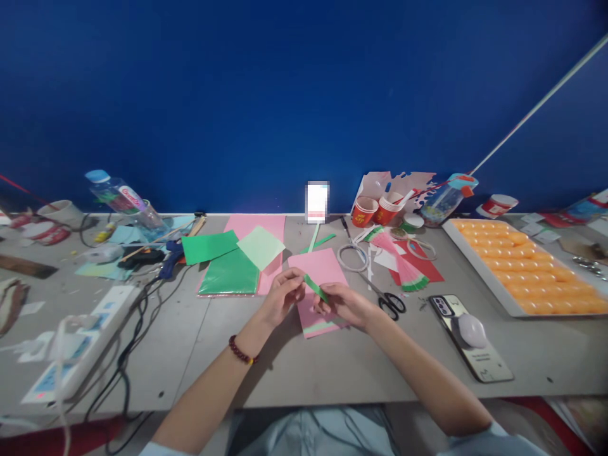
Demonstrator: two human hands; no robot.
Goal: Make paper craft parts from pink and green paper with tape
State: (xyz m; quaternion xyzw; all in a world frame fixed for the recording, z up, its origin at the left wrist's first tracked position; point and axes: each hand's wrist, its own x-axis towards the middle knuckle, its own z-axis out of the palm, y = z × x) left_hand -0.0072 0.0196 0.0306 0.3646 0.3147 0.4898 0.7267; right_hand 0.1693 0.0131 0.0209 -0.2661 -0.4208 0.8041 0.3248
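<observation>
Both of my hands meet at the middle of the grey table, pinching a narrow green paper strip [315,287] between them. My left hand [284,294], with a dark bead bracelet on its wrist, grips the strip's upper left end. My right hand [342,303] holds the lower right end with closed fingers. Under the hands lies a pink paper sheet [316,265] with a pale green band along its near edge. Black-handled scissors [387,297] rest just right of my right hand.
Green and pink paper sheets [230,271] lie left of centre. A power strip [83,345] with cables and a glue gun [164,256] sit at the left. Red paper cups [365,211], a tray of orange balls [527,266], a phone [470,335] and bottles occupy the right and back.
</observation>
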